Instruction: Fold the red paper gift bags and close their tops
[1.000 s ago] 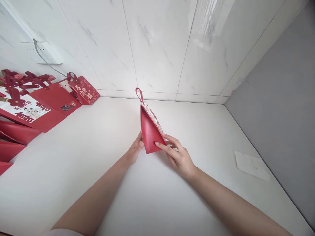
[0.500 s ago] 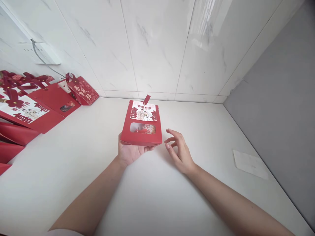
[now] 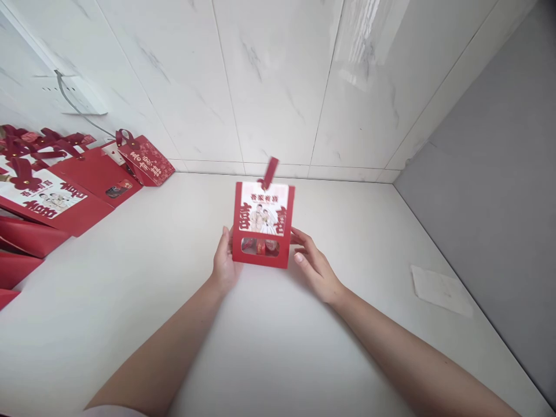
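Note:
A red gift box [image 3: 262,251] with a white printed card, Chinese characters and a drawn couple faces me upright near the middle of the table. Small wrapped items show through its window, and a dark red ribbon [image 3: 271,172] sticks up from the top. My left hand [image 3: 223,263] holds the box at its left side, its fingers partly hidden behind it. At the right edge, my right hand [image 3: 318,269] is loosely curved with thumb and fingers apart. Its fingertips reach the box's edge and pass partly behind it.
Several red gift boxes [image 3: 91,182] with ribbons are grouped on the left of the white table [image 3: 278,353]. A grey cable [image 3: 78,107] runs from a wall socket behind them. A pale flat rectangle [image 3: 441,289] lies on the right. A tiled wall [image 3: 278,87] borders the back.
The box has turned from lying back on my left palm to upright, moving slightly right. My left hand has shifted to its left side. My right hand's fingertips now meet its right edge.

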Tool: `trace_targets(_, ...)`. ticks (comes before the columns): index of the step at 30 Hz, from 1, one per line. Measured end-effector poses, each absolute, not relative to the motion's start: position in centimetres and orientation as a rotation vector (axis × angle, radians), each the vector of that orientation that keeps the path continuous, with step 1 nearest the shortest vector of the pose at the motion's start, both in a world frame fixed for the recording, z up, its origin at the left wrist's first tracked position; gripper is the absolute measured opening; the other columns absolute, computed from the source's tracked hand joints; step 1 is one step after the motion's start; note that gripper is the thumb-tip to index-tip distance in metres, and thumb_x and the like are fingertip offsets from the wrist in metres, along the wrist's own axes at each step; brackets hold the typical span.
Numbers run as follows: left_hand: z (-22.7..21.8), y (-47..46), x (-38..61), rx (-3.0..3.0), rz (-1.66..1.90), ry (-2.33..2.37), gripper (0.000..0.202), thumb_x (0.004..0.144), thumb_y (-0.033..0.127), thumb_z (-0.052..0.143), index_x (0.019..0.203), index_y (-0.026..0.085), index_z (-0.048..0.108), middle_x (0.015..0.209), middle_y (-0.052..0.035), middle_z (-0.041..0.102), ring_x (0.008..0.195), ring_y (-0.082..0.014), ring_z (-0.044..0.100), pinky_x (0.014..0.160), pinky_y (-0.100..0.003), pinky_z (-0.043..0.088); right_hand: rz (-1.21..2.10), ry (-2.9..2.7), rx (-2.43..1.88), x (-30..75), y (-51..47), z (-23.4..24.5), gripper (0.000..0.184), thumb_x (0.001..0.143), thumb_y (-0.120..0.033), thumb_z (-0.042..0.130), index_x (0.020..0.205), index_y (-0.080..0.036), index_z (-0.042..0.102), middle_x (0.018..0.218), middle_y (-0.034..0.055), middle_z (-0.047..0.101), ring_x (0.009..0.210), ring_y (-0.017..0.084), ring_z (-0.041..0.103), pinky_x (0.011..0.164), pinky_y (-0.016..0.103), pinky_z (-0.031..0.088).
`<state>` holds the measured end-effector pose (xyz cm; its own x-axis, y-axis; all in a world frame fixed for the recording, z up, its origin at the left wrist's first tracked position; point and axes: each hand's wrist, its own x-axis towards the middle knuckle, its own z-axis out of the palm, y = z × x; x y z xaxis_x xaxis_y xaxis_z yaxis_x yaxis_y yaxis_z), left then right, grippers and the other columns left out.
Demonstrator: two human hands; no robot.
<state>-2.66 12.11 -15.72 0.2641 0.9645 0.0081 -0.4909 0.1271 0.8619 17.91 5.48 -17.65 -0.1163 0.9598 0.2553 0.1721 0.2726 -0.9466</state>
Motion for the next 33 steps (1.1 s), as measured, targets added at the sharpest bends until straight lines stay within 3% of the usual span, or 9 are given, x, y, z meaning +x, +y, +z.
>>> trace_targets(2,-16.4,12.0,-2.9,0.982,1.229,0.669,0.068,0.086,0.069,0.051,0.136,0.023,0.055,0.132,-0.0099,0.062,0.124,-0.032,0.057,0.101,-0.044,0.05,0.974,-1.52,-1.103,17.8,5.5,-17.7,0.053,0.099,-0.049,0.046,0.147,-0.03,0.033,0.149,0.0072,0.045,0.133,0.025,0.047,0.108,0.045,0.042)
trace_targets(6,-17.8,11.8,-3.3,1.21,1.165,0.743,0.066,0.079,0.053,0.071,0.135,0.022,0.054,0.127,-0.0125,0.065,0.117,-0.0325,0.062,0.097,-0.043,0.053,0.975,-1.517,-1.129,17.8,5.6,-17.8,0.052,0.098,-0.047,0.05,0.144,-0.029,0.037,0.148,0.0083,0.047,0.131,0.025,0.049,0.109,0.047,0.042)
trace_targets(13,-17.1,11.6,-3.0,1.351,1.032,0.825,0.057,0.076,0.051,0.075,0.116,0.013,0.062,0.112,-0.0163,0.071,0.098,-0.034,0.07,0.08,-0.043,0.059,0.926,-1.439,-1.103,17.5,5.6,-17.9,0.045,0.098,-0.049,0.048,0.138,-0.028,0.042,0.146,0.0081,0.049,0.131,0.025,0.049,0.113,0.049,0.036)
trace_targets(20,-16.8,11.7,-3.2,1.377,1.009,0.867,0.056,0.075,0.05,0.076,0.113,0.012,0.06,0.116,-0.0164,0.07,0.107,-0.0327,0.067,0.089,-0.043,0.056,0.702,-1.401,-1.048,17.7,5.9,-14.8,0.04,0.098,-0.045,0.05,0.134,-0.027,0.047,0.141,0.0078,0.052,0.128,0.023,0.05,0.11,0.044,0.038)
trace_targets(25,-16.9,11.8,-3.3,1.41,1.004,0.867,0.056,0.076,0.05,0.074,0.116,0.013,0.06,0.116,-0.015,0.07,0.106,-0.0316,0.067,0.09,-0.043,0.056,0.724,-1.602,-1.041,17.7,6.9,-9.1,0.025,0.096,-0.044,0.054,0.107,-0.024,0.064,0.107,0.0043,0.068,0.098,0.019,0.063,0.084,0.031,0.05)
trace_targets(29,-16.9,11.7,-3.5,1.431,1.0,0.865,0.053,0.078,0.048,0.074,0.117,0.014,0.06,0.115,-0.0139,0.07,0.106,-0.0306,0.068,0.091,-0.042,0.056,0.719,-1.914,-1.087,17.6,7.9,-6.0,0.025,0.095,-0.041,0.054,0.089,-0.021,0.067,0.08,0.0004,0.066,0.068,0.014,0.056,0.06,0.026,0.042)
trace_targets(33,-16.9,11.7,-3.5,1.441,0.995,0.843,0.052,0.079,0.046,0.073,0.117,0.013,0.059,0.117,-0.0148,0.07,0.107,-0.0313,0.067,0.092,-0.044,0.056,0.609,-1.963,-1.138,17.5,8.2,-5.1,0.03,0.097,-0.036,0.05,0.078,-0.019,0.065,0.07,-0.0004,0.063,0.061,0.012,0.05,0.054,0.025,0.036)
